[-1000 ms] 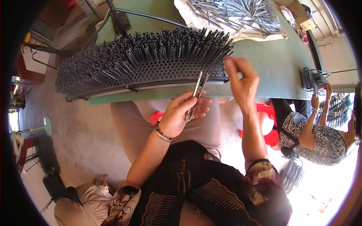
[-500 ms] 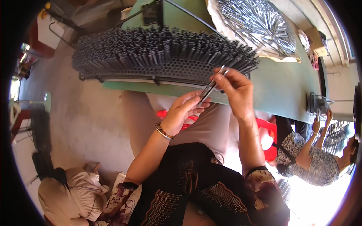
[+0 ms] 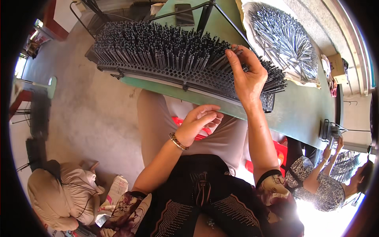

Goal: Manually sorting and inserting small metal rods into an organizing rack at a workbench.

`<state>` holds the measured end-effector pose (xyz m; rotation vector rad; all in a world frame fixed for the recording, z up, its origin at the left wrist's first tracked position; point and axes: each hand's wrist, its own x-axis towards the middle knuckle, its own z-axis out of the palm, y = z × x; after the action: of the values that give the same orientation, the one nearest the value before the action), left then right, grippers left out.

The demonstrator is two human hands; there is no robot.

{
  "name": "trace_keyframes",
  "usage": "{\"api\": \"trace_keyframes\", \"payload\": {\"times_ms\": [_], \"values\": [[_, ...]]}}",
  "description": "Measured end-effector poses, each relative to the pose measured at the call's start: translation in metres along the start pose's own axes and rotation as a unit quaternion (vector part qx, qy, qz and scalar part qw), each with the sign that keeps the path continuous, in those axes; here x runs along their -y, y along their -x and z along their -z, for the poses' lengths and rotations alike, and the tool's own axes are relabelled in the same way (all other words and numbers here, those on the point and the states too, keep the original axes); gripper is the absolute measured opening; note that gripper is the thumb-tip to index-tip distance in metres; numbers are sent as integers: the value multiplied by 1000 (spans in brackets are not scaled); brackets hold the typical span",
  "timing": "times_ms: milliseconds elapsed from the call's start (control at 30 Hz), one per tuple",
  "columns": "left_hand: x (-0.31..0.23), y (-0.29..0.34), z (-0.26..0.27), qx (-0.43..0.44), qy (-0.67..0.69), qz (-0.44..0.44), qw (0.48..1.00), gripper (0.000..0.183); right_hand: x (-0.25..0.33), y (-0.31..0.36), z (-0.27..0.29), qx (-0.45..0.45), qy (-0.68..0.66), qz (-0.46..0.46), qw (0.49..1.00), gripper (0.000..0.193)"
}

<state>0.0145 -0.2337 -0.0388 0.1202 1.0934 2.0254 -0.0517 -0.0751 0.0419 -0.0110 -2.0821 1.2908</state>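
A long black rack [image 3: 215, 79] with a honeycomb of holes lies across the table edge. Dark thin metal rods [image 3: 154, 45] stand upright in it, packed densely. At the rack's right part, my right hand [image 3: 250, 77] has thumb and fingers pinched around the upper end of a tilted rod. Its lower end is lost among the others. Bare holes show along the near side of the rack. My left hand [image 3: 199, 120] hovers above my lap, just short of the table edge, its fingers loosely curled and apart with nothing visible in them.
A heap of shiny metal rods [image 3: 282, 35] lies on pale sheeting at the back right of the green table [image 3: 294, 112]. A dark flat phone-like object [image 3: 184, 15] rests behind the rack, near a black metal frame [image 3: 205, 17]. Another person [image 3: 318, 183] works at the right.
My right hand has moved up to the rods in the rack. The shiny rods held between both hands have left my left hand, which stays over my lap. The view has shifted.
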Motion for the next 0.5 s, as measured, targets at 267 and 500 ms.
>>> {"api": "trace_keyframes", "payload": {"times_ms": [267, 500], "values": [[2, -3, -1, -7, 13, -9, 1000, 32, -3, 0, -3, 11, 32, 22, 999, 19], [7, -4, 1, -8, 16, -8, 1000, 31, 3, 0, -3, 46, 113, 94, 988, 32]]}}
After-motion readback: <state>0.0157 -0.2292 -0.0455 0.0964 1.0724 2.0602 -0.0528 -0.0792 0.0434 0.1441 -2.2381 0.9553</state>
